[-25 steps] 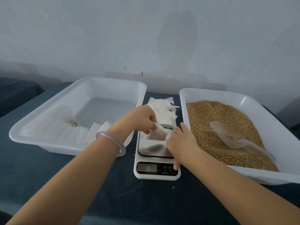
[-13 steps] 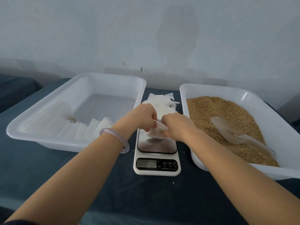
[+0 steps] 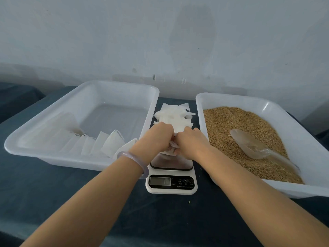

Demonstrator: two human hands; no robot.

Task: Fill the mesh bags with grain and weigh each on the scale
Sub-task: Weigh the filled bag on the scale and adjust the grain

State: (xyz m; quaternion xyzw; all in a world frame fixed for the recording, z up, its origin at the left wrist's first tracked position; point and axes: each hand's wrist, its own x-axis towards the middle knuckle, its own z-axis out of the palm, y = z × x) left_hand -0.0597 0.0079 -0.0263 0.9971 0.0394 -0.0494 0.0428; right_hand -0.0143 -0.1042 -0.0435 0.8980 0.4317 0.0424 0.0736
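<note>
My left hand and right hand both pinch one mesh bag over the scale. Row of bags already in tray; stack of empties left to fill. Roughly midway, I judge.

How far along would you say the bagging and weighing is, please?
A row of bags in the left tray looks done. The left hand and right hand grip one bag above the scale. A pile of empty bags and much grain remain.
</note>
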